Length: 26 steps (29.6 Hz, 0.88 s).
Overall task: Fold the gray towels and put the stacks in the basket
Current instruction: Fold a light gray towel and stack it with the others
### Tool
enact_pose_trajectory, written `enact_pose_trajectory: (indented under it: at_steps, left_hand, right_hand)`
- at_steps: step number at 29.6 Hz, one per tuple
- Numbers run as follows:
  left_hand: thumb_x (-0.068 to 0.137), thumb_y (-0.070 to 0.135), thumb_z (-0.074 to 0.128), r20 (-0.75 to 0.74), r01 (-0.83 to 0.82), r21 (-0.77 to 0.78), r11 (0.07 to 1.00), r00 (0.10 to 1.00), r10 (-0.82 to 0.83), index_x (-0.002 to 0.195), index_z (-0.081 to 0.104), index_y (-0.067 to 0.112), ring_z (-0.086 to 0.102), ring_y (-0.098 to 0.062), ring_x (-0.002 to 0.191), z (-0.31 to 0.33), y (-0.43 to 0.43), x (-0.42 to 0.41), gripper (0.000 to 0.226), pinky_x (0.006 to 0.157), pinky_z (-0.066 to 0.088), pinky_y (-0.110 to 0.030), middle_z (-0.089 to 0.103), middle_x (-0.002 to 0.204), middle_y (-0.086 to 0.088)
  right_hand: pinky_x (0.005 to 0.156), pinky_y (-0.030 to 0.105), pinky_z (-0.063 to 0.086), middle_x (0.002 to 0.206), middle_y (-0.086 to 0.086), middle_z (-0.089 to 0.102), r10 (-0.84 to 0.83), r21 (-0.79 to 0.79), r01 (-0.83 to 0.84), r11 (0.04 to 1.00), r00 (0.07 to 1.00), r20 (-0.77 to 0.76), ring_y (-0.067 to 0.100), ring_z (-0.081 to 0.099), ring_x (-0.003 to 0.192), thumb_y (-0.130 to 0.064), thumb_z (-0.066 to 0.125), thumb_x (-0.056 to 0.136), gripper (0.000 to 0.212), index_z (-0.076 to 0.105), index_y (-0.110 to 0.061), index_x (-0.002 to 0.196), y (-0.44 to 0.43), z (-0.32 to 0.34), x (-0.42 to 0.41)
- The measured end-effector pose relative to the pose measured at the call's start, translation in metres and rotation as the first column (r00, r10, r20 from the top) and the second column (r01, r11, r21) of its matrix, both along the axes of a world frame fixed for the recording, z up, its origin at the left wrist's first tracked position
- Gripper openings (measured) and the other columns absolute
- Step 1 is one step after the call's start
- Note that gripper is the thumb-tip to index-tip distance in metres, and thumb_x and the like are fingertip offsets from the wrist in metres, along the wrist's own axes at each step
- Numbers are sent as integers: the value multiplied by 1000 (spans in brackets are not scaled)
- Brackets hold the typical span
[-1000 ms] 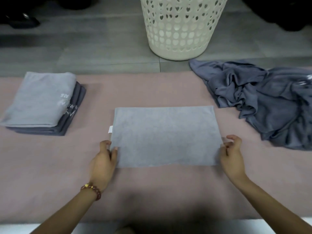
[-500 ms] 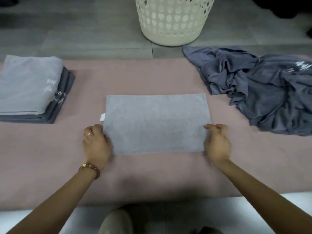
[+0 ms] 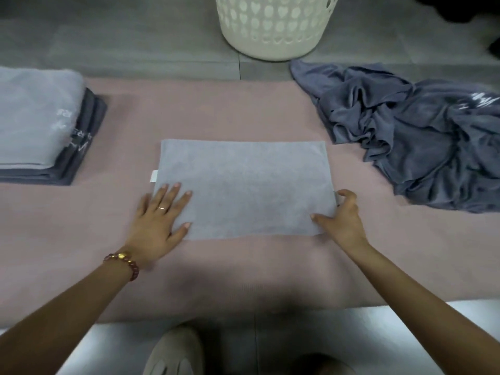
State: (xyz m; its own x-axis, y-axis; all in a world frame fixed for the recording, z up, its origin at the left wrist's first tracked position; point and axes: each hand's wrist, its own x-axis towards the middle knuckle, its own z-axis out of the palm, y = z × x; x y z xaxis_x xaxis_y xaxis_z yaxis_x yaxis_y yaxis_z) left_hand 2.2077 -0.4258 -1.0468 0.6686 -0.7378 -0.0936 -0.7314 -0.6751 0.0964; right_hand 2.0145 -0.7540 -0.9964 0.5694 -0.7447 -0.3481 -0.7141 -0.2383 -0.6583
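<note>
Towel (image 3: 244, 188), half folded, lies mid pink mat (image 3: 243, 112). Left hand (image 3: 159, 216) flat, fingers (image 3: 170, 197) spread, pinning near-left corner, likely as anchor. Right hand (image 3: 342, 215) pinches right edge, probably to fold leftward. Basket (image 3: 276, 28) waits far.

The left hand (image 3: 159, 220), curled at the light gray towel's (image 3: 243, 185) edge a moment ago, now lies flat on it, fingers spread. Opposite it, the right hand (image 3: 342, 215) now pinches the far edge, thumb on top.
</note>
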Motion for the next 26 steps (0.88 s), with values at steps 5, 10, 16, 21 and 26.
enact_pose_trajectory:
  at_steps: [5, 10, 16, 21, 26]
  left_hand:
    - [77, 71, 13, -174, -203, -12, 979, 965, 197, 150, 0, 31, -4, -17, 145, 4, 19, 0, 84, 114, -9, -41, -9, 158, -3]
    - [72, 52, 41, -312, -333, -403, 852, 925, 215, 132, 51, 17, 24, -26, 140, 41, 3, 13, 71, 113, 13, -27, 34, 148, -14]
    - [97, 41, 31, -971, -907, -232, 350, 195, -139, 99, 61, 11, 71, -19, 76, 75, -30, 40, 42, 79, 54, -35, 70, 88, -8]
    - [98, 43, 26, -985, -904, -115, 412, 49, -167, 99, 65, 13, 70, -18, 76, 69, -35, 30, 49, 59, 55, -24, 72, 89, -8]
    - [90, 11, 60, -807, -743, -456, 490, 577, 125, 129, 38, 12, 60, 1, 85, 42, -36, 37, 45, 64, 49, -11, 56, 106, 11]
  right_hand:
    - [66, 15, 44, 105, 7, 56, -199, 115, 171, 978, 931, 306, 18, 55, 84, 2, 64, 79, 56, 40, -12, 128, 14, 17, 11]
    - [61, 3, 39, 94, -11, 50, 178, -110, -143, 984, 880, 440, -7, 53, 77, 1, 58, 83, 50, 42, -25, 123, 51, 76, 70]
    - [82, 32, 46, 124, 2, 47, 730, -303, -665, 683, 609, 309, 22, 56, 98, 1, 50, 84, 62, 33, -19, 141, 149, 100, 128]
    - [109, 47, 25, 151, 12, 28, 935, -409, -878, 249, 328, -136, 32, 33, 135, -42, 56, 85, 81, 16, -15, 149, 177, 36, 118]
    - [108, 60, 25, 155, 12, 21, 833, -408, -877, 254, 413, -369, 33, 24, 142, -75, 26, 82, 87, 17, -21, 149, 119, -32, 99]
